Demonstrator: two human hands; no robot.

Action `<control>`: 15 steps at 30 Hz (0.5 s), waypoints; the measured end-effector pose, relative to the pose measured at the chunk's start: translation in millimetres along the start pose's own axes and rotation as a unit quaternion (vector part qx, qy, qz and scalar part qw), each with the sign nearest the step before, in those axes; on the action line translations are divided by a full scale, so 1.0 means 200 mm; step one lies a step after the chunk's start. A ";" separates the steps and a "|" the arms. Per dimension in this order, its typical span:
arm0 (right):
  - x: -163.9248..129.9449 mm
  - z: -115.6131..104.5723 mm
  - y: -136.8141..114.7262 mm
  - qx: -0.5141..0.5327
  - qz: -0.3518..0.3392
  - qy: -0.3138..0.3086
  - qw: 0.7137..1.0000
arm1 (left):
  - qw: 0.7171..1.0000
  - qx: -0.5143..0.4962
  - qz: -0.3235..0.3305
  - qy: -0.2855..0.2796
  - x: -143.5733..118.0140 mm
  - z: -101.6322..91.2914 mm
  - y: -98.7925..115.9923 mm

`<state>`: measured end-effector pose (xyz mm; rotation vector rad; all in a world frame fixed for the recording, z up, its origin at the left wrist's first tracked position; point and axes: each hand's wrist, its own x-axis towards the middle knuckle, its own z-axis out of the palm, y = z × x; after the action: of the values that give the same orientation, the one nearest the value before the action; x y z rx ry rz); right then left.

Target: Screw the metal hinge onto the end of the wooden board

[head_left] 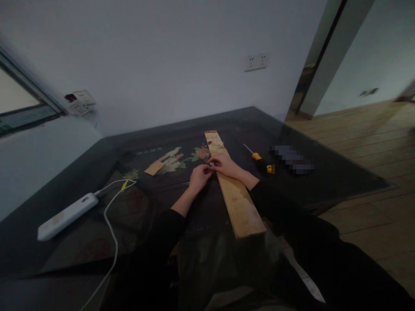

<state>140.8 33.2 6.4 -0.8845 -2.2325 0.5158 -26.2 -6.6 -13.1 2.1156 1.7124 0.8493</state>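
Note:
A long wooden board lies on the dark table, pointing away from me, its near end over the table's front edge. My right hand rests across the board with its fingers pinched together. At the board's left edge, my left hand is closed, fingertips meeting those of the right. Between the fingertips shows a small shiny piece, too small and too covered to name. To the right of the board lies a screwdriver with a yellow and black handle.
Left of the board lie small wooden or cardboard scraps. A white power strip with a white cable sits at the table's left. A blurred-out dark object lies right of the screwdriver. The wall stands behind the table.

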 end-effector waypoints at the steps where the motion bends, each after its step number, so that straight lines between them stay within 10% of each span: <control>1: 0.00 0.00 0.00 0.004 0.000 0.001 1.000 | 1.000 -0.007 0.008 0.004 0.00 0.00 0.00; 15: -0.01 -0.01 0.03 0.023 -0.009 0.005 1.000 | 0.997 -0.033 0.048 0.050 0.00 0.01 -0.03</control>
<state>145.1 36.1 4.2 -0.8412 -2.2076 0.5515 -29.8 -3.9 -17.9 2.1588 1.6167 1.0421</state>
